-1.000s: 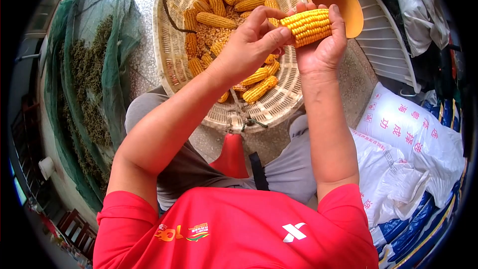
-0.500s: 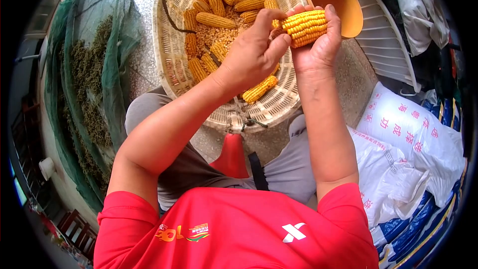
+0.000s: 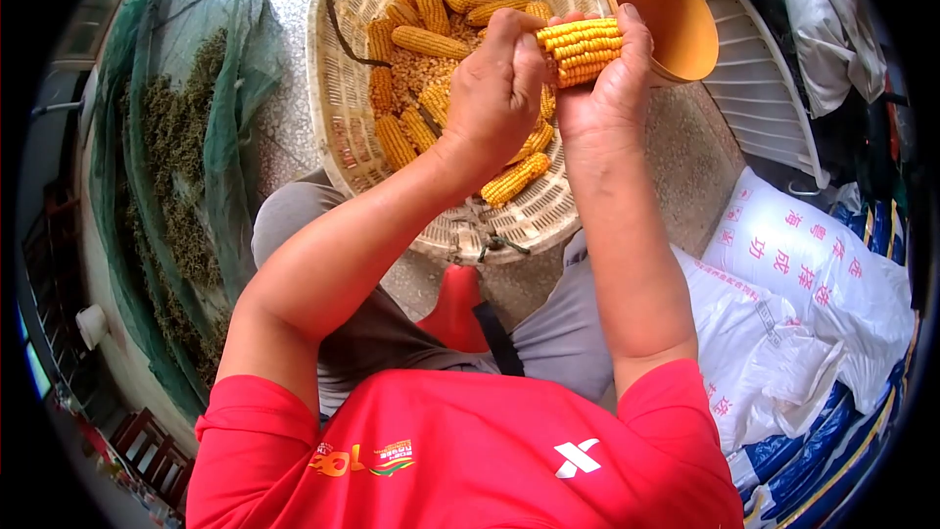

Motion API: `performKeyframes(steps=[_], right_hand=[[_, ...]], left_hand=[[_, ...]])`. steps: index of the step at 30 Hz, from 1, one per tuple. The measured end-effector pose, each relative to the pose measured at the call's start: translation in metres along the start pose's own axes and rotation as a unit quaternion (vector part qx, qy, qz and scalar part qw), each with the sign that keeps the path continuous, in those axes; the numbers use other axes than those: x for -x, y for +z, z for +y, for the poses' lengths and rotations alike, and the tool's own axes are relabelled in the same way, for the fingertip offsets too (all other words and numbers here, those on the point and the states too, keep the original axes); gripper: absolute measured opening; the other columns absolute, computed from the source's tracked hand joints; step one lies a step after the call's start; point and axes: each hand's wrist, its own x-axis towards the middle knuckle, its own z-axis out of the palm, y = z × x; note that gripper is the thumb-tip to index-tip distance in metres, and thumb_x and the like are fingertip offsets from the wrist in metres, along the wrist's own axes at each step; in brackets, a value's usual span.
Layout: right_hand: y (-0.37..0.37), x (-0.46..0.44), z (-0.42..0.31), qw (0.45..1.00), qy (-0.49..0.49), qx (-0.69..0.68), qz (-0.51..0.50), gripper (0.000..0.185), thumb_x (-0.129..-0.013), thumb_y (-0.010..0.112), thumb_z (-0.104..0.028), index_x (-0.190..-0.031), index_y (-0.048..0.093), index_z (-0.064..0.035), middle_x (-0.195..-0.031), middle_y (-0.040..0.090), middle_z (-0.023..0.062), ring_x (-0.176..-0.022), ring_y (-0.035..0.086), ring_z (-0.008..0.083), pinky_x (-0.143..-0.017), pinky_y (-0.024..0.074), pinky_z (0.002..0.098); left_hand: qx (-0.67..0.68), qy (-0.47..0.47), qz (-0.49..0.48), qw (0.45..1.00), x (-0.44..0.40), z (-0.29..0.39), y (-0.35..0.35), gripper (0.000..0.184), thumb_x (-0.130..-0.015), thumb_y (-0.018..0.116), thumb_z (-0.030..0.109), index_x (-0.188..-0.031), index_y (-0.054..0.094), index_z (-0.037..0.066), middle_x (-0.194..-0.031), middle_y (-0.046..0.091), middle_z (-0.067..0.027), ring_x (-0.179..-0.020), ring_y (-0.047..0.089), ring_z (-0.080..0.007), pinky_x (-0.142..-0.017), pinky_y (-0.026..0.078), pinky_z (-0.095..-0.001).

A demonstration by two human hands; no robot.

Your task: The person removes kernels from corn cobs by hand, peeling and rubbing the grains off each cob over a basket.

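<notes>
An ear of corn (image 3: 585,51) with bright yellow kernels is held up over the right side of the basket. My right hand (image 3: 609,103) cradles it from beneath, palm up, with the thumb along its right end. At its left end, my left hand (image 3: 493,88) is closed, fingers curled and thumb pressed close; the hand hides that end of the ear. Below both hands is a woven basket (image 3: 343,127) holding several ears of corn (image 3: 431,42) and a layer of loose kernels (image 3: 416,76). One ear (image 3: 516,179) lies near the basket's front.
A yellow-orange bucket (image 3: 685,29) tilts beside the basket. White printed sacks (image 3: 783,245) lie at the right, near a white slatted rack (image 3: 759,88). Green netting (image 3: 230,127) with dried plants is at the left. A red object (image 3: 455,309) stands between the legs.
Both hands and the ear have shifted slightly left. My left hand has turned and curled tighter at the ear's left end, covering the brownish tip seen before.
</notes>
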Motion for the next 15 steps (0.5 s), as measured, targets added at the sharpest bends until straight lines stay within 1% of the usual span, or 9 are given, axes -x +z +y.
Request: performKeyframes(steps=[1,2,4,5,9,11,12,14,15], right_hand=[[0.001,0.001,0.0,1.0,-0.001,0.007,-0.013,0.03,-0.085,0.063,-0.03,-0.09,0.05,-0.0031,-0.079,0.059,0.0119,-0.074,0.061,0.0264,-0.072,0.0548,0.0403],[0.002,0.0,-0.001,1.0,-0.001,0.007,-0.013,0.03,-0.085,0.063,-0.03,-0.09,0.05,-0.0031,-0.079,0.059,0.0119,-0.074,0.061,0.0264,-0.072,0.0548,0.0403],[0.007,-0.002,-0.004,0.999,-0.037,0.016,-0.012,0.03,-0.084,0.063,-0.029,-0.09,0.05,-0.0027,-0.079,0.059,0.012,-0.073,0.061,0.0266,-0.073,0.0547,0.0403],[0.009,-0.001,-0.005,0.999,-0.04,0.018,-0.016,0.03,-0.084,0.063,-0.029,-0.09,0.05,-0.003,-0.079,0.058,0.0113,-0.074,0.061,0.0258,-0.074,0.0545,0.0403],[0.009,-0.002,-0.002,0.998,-0.045,0.027,-0.035,0.03,-0.084,0.063,-0.03,-0.089,0.05,-0.0035,-0.079,0.058,0.0106,-0.075,0.061,0.0249,-0.075,0.0544,0.0402],[0.007,-0.003,-0.001,0.998,-0.033,0.026,-0.05,0.03,-0.084,0.063,-0.03,-0.089,0.051,-0.0037,-0.079,0.058,0.0102,-0.076,0.061,0.0242,-0.075,0.0543,0.0399],[0.008,-0.002,0.0,0.998,-0.032,0.026,-0.051,0.03,-0.084,0.063,-0.03,-0.089,0.051,-0.0037,-0.079,0.058,0.0102,-0.076,0.061,0.0242,-0.075,0.0543,0.0399],[0.01,-0.001,0.0,0.997,-0.04,0.024,-0.057,0.03,-0.084,0.063,-0.031,-0.089,0.051,-0.0038,-0.08,0.058,0.0105,-0.076,0.061,0.0242,-0.075,0.0543,0.0396],[0.01,-0.001,-0.001,0.997,-0.039,0.025,-0.057,0.03,-0.084,0.063,-0.031,-0.089,0.051,-0.0038,-0.08,0.058,0.0105,-0.076,0.061,0.0242,-0.075,0.0543,0.0396]], left_hand=[[0.009,0.012,0.025,1.0,-0.001,-0.002,0.0,0.017,-0.097,0.043,0.018,-0.104,0.051,0.005,-0.071,0.06,-0.0154,-0.06,0.062,-0.0269,-0.055,0.049,-0.0377],[0.009,0.012,0.025,1.0,0.0,-0.002,-0.001,0.017,-0.097,0.043,0.018,-0.104,0.051,0.005,-0.071,0.06,-0.0154,-0.06,0.062,-0.0269,-0.055,0.049,-0.0377],[0.17,-0.135,-0.024,0.976,-0.001,0.005,-0.006,0.021,-0.099,0.042,0.021,-0.101,0.052,0.003,-0.069,0.056,-0.0081,-0.056,0.056,-0.0151,-0.051,0.047,-0.0295],[0.2,-0.142,-0.021,0.969,-0.002,0.007,-0.007,0.023,-0.1,0.043,0.023,-0.1,0.052,0.002,-0.07,0.054,-0.0036,-0.056,0.053,-0.0084,-0.049,0.045,-0.0243],[0.192,-0.167,-0.033,0.966,-0.005,0.018,-0.012,0.024,-0.1,0.044,0.024,-0.099,0.052,0.002,-0.073,0.056,-0.0052,-0.056,0.053,-0.0091,-0.048,0.045,-0.0238],[0.177,-0.175,-0.054,0.967,-0.005,0.015,-0.013,0.026,-0.1,0.044,0.026,-0.099,0.052,0.001,-0.075,0.057,-0.0071,-0.06,0.056,-0.0108,-0.053,0.047,-0.0263],[0.177,-0.175,-0.053,0.967,-0.004,0.013,-0.012,0.026,-0.1,0.044,0.026,-0.099,0.052,0.001,-0.075,0.057,-0.0071,-0.06,0.056,-0.0108,-0.053,0.047,-0.0263],[0.153,-0.107,-0.034,0.982,-0.001,0.006,-0.008,0.029,-0.102,0.041,0.03,-0.109,0.051,0.004,-0.076,0.055,-0.0019,-0.058,0.052,-0.0066,-0.051,0.044,-0.0211],[0.153,-0.107,-0.033,0.982,-0.001,0.004,-0.007,0.029,-0.102,0.041,0.03,-0.109,0.051,0.004,-0.076,0.055,-0.0019,-0.058,0.052,-0.0066,-0.051,0.044,-0.0211]])
